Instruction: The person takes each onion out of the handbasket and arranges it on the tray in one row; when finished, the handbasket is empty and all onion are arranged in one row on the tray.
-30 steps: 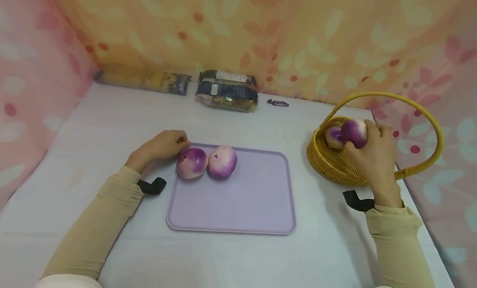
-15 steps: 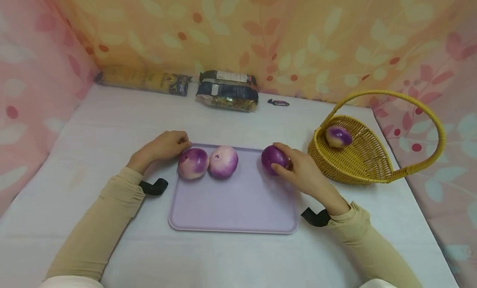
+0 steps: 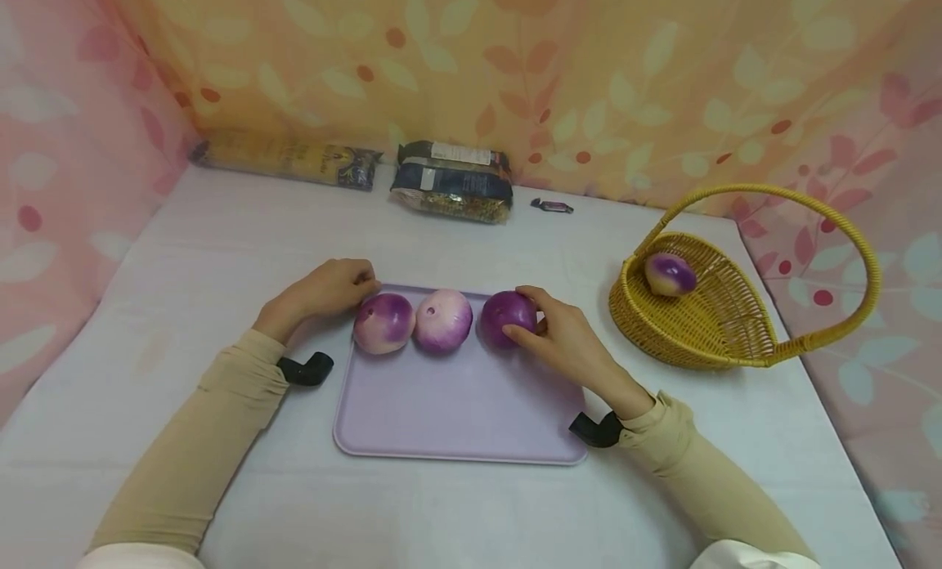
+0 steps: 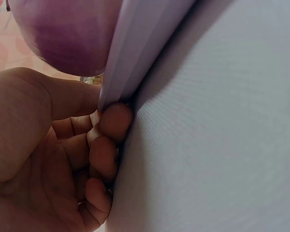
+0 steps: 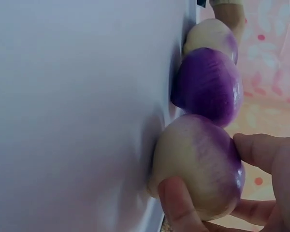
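My right hand (image 3: pixel 562 332) holds a purple-and-white onion (image 3: pixel 506 317) between thumb and fingers at the back of the lilac tray (image 3: pixel 464 414). Left of it, a pale onion (image 3: pixel 442 322) and a darker onion (image 3: pixel 383 324) sit side by side along the tray's back edge. In the right wrist view the held onion (image 5: pixel 198 166) is close over the tray, next to the others in the row. My left hand (image 3: pixel 324 291) pinches the tray's back left corner; in the left wrist view the thumb and curled fingers (image 4: pixel 115 121) meet at the rim.
A yellow wicker basket (image 3: pixel 662 340) with a tall handle stands at the right, one onion (image 3: pixel 670 275) inside. Along the back lie a long yellow packet (image 3: pixel 287 160), a dark packet (image 3: pixel 451 182) and a small wrapped candy (image 3: pixel 552 206). Patterned curtains border the table.
My right hand has taken an onion out of the basket and brought it left over the tray, beside the other two. My left hand has stayed at the tray's corner.
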`<state>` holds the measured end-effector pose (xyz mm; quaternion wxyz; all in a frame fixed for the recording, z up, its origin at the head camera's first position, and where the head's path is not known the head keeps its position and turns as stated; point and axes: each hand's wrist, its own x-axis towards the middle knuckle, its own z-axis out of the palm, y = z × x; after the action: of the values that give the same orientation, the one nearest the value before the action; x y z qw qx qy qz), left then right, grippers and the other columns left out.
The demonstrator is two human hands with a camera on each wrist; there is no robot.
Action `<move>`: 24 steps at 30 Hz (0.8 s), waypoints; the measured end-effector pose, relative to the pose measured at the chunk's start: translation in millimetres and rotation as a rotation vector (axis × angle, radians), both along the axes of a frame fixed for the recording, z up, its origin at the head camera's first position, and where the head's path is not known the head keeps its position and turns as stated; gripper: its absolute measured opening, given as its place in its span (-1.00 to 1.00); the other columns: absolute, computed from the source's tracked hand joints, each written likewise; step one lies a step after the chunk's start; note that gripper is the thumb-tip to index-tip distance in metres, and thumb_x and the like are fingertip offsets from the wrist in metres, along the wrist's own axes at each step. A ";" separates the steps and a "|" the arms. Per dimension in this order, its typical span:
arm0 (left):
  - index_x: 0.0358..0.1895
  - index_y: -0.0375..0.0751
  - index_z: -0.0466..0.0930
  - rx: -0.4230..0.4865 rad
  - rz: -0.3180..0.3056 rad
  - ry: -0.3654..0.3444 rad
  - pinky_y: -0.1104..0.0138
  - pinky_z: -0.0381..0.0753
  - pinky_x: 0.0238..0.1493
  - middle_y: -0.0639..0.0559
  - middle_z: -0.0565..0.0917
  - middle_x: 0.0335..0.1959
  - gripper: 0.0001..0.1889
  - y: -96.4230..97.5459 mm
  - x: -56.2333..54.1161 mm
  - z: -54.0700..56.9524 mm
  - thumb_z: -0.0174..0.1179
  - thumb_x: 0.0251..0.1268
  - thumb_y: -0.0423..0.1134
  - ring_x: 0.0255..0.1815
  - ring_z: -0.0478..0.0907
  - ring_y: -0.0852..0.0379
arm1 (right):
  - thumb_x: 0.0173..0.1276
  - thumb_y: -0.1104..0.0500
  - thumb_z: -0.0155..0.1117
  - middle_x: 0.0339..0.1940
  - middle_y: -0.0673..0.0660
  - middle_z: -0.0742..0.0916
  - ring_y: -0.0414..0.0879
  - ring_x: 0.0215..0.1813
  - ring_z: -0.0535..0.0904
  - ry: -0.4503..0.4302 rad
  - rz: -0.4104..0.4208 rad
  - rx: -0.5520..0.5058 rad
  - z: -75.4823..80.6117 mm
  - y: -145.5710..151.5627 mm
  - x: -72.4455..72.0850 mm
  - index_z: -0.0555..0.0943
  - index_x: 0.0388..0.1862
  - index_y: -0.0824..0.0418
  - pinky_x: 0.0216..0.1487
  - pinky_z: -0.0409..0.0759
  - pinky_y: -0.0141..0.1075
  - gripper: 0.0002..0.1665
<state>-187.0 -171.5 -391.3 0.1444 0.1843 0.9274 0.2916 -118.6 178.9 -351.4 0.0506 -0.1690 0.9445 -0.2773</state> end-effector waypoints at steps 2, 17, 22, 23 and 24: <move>-0.26 -0.23 0.55 -0.002 0.000 0.002 0.31 0.41 -0.31 -0.02 0.57 -0.48 -0.80 0.4 -0.1 -0.1 0.05 0.45 -0.18 -0.38 0.47 0.07 | 0.28 -0.06 0.38 -0.39 0.11 0.73 -0.20 -0.45 0.55 -0.022 -0.001 -0.026 -2.0 -1.0 -1.1 0.40 0.35 0.11 -0.38 0.49 -0.34 -0.29; -0.25 -0.24 0.55 -0.005 0.004 -0.023 0.32 0.41 -0.33 -0.01 0.57 -0.48 -0.79 1.2 0.2 1.4 0.03 0.46 -0.17 -0.39 0.47 0.08 | 0.30 -0.03 0.37 -0.18 0.15 0.75 -0.16 -0.39 0.65 -0.041 0.027 -0.084 -8.0 -7.8 -2.9 0.36 0.37 0.17 -0.35 0.54 -0.36 -0.27; -0.24 -0.24 0.56 -0.006 0.003 -0.007 0.30 0.43 -0.28 -0.03 0.59 -0.43 -0.79 1.6 0.6 0.9 0.04 0.46 -0.18 -0.35 0.48 0.06 | 0.28 -0.08 0.37 -0.21 0.13 0.78 -0.16 -0.28 0.71 -0.054 -0.008 -0.072 -7.0 -7.0 -0.2 0.38 0.31 0.08 -0.27 0.60 -0.31 -0.31; -0.24 -0.24 0.56 -0.006 0.004 -0.006 0.29 0.43 -0.28 -0.03 0.59 -0.43 -0.79 1.5 0.7 0.7 0.04 0.46 -0.18 -0.34 0.49 0.06 | 0.27 -0.09 0.38 -0.24 0.12 0.79 -0.15 -0.27 0.71 -0.062 -0.012 -0.071 -6.7 -6.9 0.3 0.37 0.30 0.06 -0.26 0.61 -0.30 -0.32; -0.24 -0.24 0.56 -0.006 0.004 -0.006 0.29 0.43 -0.28 -0.03 0.59 -0.43 -0.79 1.6 0.8 0.6 0.04 0.46 -0.18 -0.35 0.49 0.06 | 0.26 -0.10 0.39 -0.27 0.11 0.79 -0.15 -0.27 0.71 -0.068 -0.017 -0.069 -6.5 -6.9 0.7 0.37 0.29 0.05 -0.24 0.61 -0.28 -0.31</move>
<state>-186.2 -169.9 -390.7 0.1474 0.1812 0.9281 0.2899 -117.9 172.1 -357.8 0.0746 -0.1528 0.9335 -0.3158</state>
